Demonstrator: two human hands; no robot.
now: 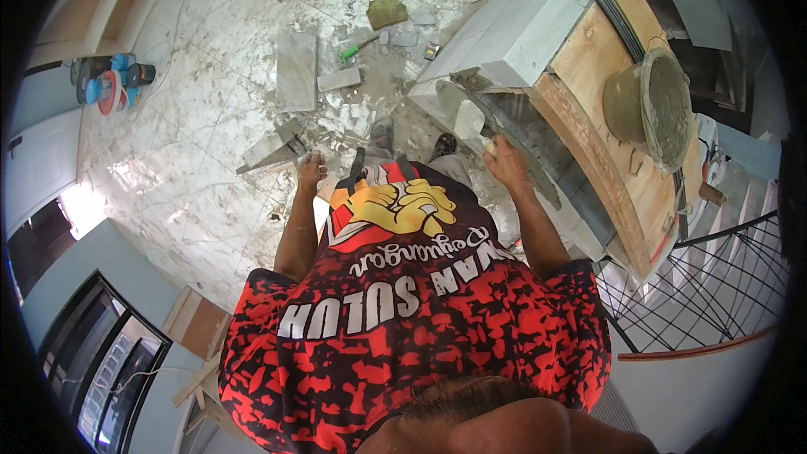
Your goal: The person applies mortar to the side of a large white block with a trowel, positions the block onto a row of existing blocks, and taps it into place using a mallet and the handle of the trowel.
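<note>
Your right hand (508,163) is clamped on the trowel (470,120); pressing hard could slump the mortar (450,100) beside it. Your left hand (312,169) looks empty, fingers loosely apart.

From my head, one wide fisheye view looks steeply down and forward: my red-and-black patterned cloth shirt (420,286) fills the near lower part, my bare fingers (502,151) sit mid-distance, and the grimy white tiled floor (193,118) spreads farther off.
</note>
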